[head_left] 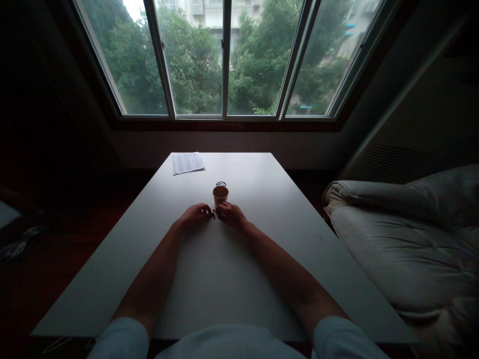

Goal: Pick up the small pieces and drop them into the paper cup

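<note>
A brown paper cup [220,194] stands upright and open-topped on the white table [209,284]. Several small dark pieces [213,214], too small to identify, lie in front of it. My left hand [196,212] rests low over the table left of these pieces, its fingers curled in and their tips close to them. To the right, my right hand [231,214] is in front of the cup and overlaps its lower edge in view. Its fingers are bent together; whatever is between them is too small to make out. Whether it touches the cup, I cannot tell.
Just behind the cup lies a round, dark-rimmed item [221,184]. Printed paper sheets [188,163] lie at the table's far left corner. A padded light-coloured sofa [404,234] stands along the right side. Beyond the far edge is a wide window [224,60].
</note>
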`<state>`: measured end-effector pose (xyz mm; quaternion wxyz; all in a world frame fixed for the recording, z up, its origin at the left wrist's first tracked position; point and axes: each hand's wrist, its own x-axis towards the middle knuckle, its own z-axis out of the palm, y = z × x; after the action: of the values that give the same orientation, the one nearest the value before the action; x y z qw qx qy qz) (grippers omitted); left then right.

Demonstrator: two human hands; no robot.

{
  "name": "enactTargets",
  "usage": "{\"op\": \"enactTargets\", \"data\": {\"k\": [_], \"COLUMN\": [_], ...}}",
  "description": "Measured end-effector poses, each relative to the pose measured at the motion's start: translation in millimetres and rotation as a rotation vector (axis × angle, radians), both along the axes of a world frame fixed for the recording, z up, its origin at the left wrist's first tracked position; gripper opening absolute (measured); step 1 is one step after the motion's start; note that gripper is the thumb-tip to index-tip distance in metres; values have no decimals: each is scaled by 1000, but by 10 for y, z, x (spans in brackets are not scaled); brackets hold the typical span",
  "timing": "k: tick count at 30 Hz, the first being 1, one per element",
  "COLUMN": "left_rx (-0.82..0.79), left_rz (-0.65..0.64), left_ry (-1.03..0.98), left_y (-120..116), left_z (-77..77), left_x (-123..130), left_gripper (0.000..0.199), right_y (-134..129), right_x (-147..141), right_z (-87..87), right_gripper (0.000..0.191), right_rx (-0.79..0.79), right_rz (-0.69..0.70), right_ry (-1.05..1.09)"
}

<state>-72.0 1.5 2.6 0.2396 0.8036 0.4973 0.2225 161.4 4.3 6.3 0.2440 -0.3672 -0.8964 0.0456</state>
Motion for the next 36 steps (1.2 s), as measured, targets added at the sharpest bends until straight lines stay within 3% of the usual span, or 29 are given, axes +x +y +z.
{"op": "enactTargets", "data": {"k": [11,16,24,30,36], "left_rx": [63,60,88,128,204], "left_rz": [80,47,28,126,138], "left_ry": [5,-3,-12,-106,-188], "left_y": [-13,-27,-34,-12,-29], "left_z": [-29,-13,-22,-106,-120], "left_x": [79,73,85,128,214], "left_gripper": [15,17,15,10,8], "right_y": [-1,-5,-23,26,53], "right_x": [-10,-6,39,54,107], "right_z": [-23,-2,44,32,47], "right_gripper": [8,9,16,25,30], "right_rx": [12,97,254,275,272], "right_rz": [34,56,-108,-132,-198], "right_ry": [77,161,379,517,567]}}
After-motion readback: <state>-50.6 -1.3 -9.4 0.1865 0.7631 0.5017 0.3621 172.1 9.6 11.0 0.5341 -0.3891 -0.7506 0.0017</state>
